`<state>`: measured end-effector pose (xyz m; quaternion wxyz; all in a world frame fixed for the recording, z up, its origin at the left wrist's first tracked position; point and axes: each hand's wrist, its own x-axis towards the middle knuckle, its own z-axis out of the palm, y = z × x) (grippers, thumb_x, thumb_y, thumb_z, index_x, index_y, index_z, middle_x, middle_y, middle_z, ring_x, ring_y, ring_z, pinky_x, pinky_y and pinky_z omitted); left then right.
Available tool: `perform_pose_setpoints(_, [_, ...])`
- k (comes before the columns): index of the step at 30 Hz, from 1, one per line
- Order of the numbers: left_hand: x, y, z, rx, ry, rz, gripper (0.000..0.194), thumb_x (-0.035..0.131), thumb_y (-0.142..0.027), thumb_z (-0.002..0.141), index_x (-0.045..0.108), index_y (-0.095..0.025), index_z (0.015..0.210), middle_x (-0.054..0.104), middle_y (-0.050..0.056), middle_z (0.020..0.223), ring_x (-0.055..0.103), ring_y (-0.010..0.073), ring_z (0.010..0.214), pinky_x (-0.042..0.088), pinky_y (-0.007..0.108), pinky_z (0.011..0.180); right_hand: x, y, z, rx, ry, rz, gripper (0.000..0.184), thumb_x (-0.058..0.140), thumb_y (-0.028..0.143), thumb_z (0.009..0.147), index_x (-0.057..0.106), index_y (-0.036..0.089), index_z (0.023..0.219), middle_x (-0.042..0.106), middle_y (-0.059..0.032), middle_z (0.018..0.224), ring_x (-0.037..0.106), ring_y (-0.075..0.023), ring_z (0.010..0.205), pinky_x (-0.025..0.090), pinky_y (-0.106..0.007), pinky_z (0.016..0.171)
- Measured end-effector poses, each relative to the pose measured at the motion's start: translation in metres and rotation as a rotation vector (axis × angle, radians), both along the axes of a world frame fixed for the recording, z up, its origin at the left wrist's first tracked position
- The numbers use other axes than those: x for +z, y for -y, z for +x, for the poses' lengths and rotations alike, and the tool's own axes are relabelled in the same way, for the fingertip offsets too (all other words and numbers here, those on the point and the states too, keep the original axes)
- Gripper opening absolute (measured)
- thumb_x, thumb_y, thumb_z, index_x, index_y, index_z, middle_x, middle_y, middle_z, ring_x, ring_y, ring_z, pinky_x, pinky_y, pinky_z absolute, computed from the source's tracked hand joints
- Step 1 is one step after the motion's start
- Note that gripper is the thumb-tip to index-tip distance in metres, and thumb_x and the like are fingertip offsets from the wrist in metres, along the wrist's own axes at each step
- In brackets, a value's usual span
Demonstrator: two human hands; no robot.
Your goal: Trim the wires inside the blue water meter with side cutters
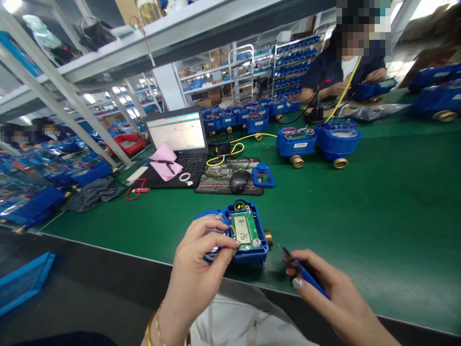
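Observation:
A blue water meter [257, 257] with a brass fitting lies near the table's front edge, its housing uncovered. Inside it shows a green circuit board [254, 226] with a lit-segment LCD [242, 229]. My left hand [201, 254] reaches over the meter's left side. Its thumb and index finger come together at the board's lower left corner, around something small and yellowish that I cannot make out. To the right of the brass fitting, my right hand [324, 283] is closed around a slim blue-handled tool [306, 274]. The dark tip points toward the meter without touching it.
Behind the meter are a mouse [240, 181], a blue cover frame [263, 176] and a laptop [176, 139] with pink paper [165, 161] on it. Two more meters [296, 142] stand back right. A person [345, 72] works across the table. A shelf beam [162, 41] crosses overhead.

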<state>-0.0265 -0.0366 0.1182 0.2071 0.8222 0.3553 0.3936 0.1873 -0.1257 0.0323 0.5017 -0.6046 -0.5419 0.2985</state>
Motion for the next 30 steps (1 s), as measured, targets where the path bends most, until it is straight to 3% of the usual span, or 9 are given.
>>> perform_pose_setpoints(18, [0.0012,0.0041,0.0065,0.008,-0.038,-0.013,0.014,0.053,-0.013,0.088,0.064,-0.022,0.086,0.056,0.005,0.100,0.051,0.0208,0.102,0.039,0.036,0.090,0.0048,0.0002,-0.0002,0.063,0.098,-0.041,0.022,0.049,0.034,0.085,0.061,0.021,0.098,0.066,-0.0015,0.081,0.063,-0.0191,0.075,0.048,-0.028,0.065])
perform_pose_setpoints(26, [0.0024,0.0041,0.0032,-0.024,-0.054,-0.087,0.017,0.051,-0.013,0.088,0.062,-0.025,0.090,0.052,0.000,0.106,0.048,0.0173,0.107,0.036,0.034,0.092,-0.0030,-0.0026,0.0081,0.154,0.100,-0.056,0.023,0.052,0.036,0.085,0.060,0.021,0.101,0.067,-0.0024,0.084,0.064,-0.0190,0.077,0.049,-0.026,0.067])
perform_pose_setpoints(30, [0.0037,0.0033,0.0046,-0.027,-0.076,-0.089,0.018,0.050,-0.014,0.089,0.061,-0.027,0.094,0.052,-0.001,0.107,0.047,0.0165,0.108,0.035,0.034,0.093,-0.0028,-0.0004,0.0030,0.060,0.074,-0.048,0.023,0.051,0.035,0.085,0.060,0.022,0.101,0.066,-0.0012,0.083,0.063,-0.0188,0.077,0.048,-0.027,0.069])
